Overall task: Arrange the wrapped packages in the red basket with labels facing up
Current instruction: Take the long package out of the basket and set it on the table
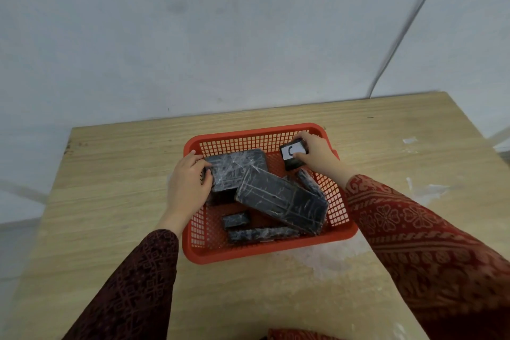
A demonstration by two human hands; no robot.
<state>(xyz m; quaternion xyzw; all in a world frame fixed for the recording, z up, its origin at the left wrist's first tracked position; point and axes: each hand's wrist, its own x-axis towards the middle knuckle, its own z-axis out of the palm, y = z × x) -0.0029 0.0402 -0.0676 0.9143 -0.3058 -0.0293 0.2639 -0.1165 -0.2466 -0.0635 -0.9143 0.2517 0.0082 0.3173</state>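
Note:
A red mesh basket point(265, 252) sits on the wooden table and holds several black packages wrapped in clear film. My right hand point(317, 154) grips a small black package point(293, 152) at the basket's far right corner, its white label with a "C" facing up. My left hand point(190, 182) holds the left end of a large flat package point(237, 168) at the far left. A second large package point(284, 201) lies tilted across the middle. A small block point(236, 219) and a long thin package point(262, 234) lie near the front wall. No labels show on these.
The wooden table point(110, 174) stands against a pale wall point(193, 36). White scuffs and tape scraps point(409, 141) mark the table's right side. A thin cable point(408, 27) runs down the wall behind the far right corner.

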